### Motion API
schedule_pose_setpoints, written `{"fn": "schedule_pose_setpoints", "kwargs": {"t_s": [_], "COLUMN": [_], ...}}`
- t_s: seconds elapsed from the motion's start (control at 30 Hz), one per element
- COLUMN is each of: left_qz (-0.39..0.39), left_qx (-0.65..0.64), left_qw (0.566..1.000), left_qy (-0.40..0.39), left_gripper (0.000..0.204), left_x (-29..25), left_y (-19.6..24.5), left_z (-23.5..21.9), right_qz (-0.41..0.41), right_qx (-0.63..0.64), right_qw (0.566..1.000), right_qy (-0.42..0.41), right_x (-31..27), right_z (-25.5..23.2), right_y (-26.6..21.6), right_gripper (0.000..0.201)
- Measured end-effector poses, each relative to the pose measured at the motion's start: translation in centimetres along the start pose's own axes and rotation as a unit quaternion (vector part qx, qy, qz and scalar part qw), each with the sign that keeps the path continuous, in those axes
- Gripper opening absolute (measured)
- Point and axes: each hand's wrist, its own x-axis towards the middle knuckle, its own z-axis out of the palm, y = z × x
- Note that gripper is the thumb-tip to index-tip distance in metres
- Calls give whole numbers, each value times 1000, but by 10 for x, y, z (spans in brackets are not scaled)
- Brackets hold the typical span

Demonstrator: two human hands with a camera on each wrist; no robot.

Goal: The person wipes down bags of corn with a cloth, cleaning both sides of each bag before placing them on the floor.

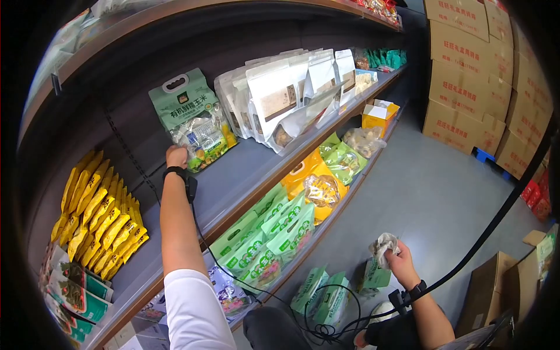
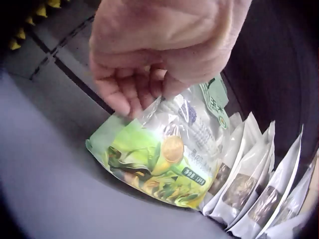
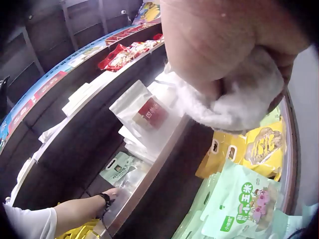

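A green-topped corn bag (image 1: 188, 119) with a clear window stands on the middle shelf, leaning toward the back. My left hand (image 1: 177, 157) pinches its near side edge; in the left wrist view the fingers of that hand (image 2: 159, 55) curl at the edge of the bag (image 2: 164, 154). Away from the shelf, over the floor, my right hand (image 1: 403, 263) grips a crumpled whitish cloth (image 1: 385, 248). The right wrist view shows the cloth (image 3: 239, 94) bunched under the fingers of the right hand (image 3: 224, 45).
White pouches (image 1: 271, 99) stand right of the corn bag, yellow packets (image 1: 102, 216) to its left. Green bags (image 1: 268, 233) and orange bags (image 1: 318, 184) fill the lower shelf. Green packages (image 1: 326, 297) and looped cables are by the feet. Cartons (image 1: 461, 76) are stacked at the right.
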Motion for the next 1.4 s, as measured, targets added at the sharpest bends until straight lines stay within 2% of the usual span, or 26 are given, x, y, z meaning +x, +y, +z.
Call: {"fn": "schedule_pose_setpoints", "kwargs": {"t_s": [0.07, 0.1, 0.13, 0.17, 0.2, 0.27, 0.33, 0.4, 0.47, 0.53, 0.63, 0.8, 0.83, 1.0, 1.13, 1.23, 1.27, 1.33, 1.4], "left_qz": [26, 170, 306, 340, 273, 241, 244, 287, 300, 293, 320, 309, 308, 343, 362, 432, 433, 484, 483], "left_qx": [46, 201, 343, 344, 331, 314, 325, 353, 352, 337, 359, 398, 417, 408, 432, 447, 446, 429, 438], "left_qw": [999, 964, 886, 871, 902, 918, 914, 888, 885, 894, 876, 862, 852, 844, 822, 779, 779, 759, 756], "left_qy": [-9, 26, 64, 89, 43, 17, 1, 64, 56, 47, 30, 52, 70, 61, 86, 83, 83, 70, 57], "left_gripper": [33, 31, 30, 30, 30, 28, 26, 24, 23, 22, 22, 21, 21, 21, 21, 17, 17, 15, 14], "left_x": [-8, 1, 6, 4, -5, 3, -40, -86, -114, -132, -163, -213, -220, -224, -230, -239, -242, -247, -249], "left_y": [2, -5, -11, -14, -6, -13, -5, -3, -3, -8, -7, -2, -2, -8, -8, -12, -14, -17, -19], "left_z": [-1, -2, -2, 0, -2, -9, -28, -41, -59, -75, -96, -106, -106, -102, -100, -95, -94, -92, -93], "right_qz": [-22, -21, -44, -73, -82, -67, -66, -84, -99, -106, -145, -118, -124, -129, -110, -108, -104, -102, -98], "right_qx": [-10, -6, -11, -16, -10, 2, 27, 32, 36, -15, 29, 49, 48, 11, 49, 40, 19, 22, 24], "right_qw": [1000, 1000, 999, 997, 997, 998, 997, 996, 993, 993, 987, 987, 987, 990, 992, 992, 993, 994, 994], "right_qy": [-9, -4, -4, -3, 1, -14, -33, -16, -46, -58, -57, -100, -89, -54, -40, -44, -47, -44, -40], "right_x": [-2, -4, -2, 3, 8, 9, 10, 13, 21, 25, 12, -1, 1, 5, 2, 2, 3, 3, 0], "right_z": [1, 3, 5, 5, 6, 17, 30, 43, 46, 56, 64, 59, 58, 44, 41, 40, 41, 44, 46], "right_y": [-2, 1, 6, 8, 9, 16, 12, 12, 19, 22, 8, 1, 6, 17, 13, 15, 16, 16, 15], "right_gripper": [24, 24, 22, 20, 20, 20, 16, 15, 16, 18, 16, 17, 17, 21, 19, 18, 18, 18, 17]}}
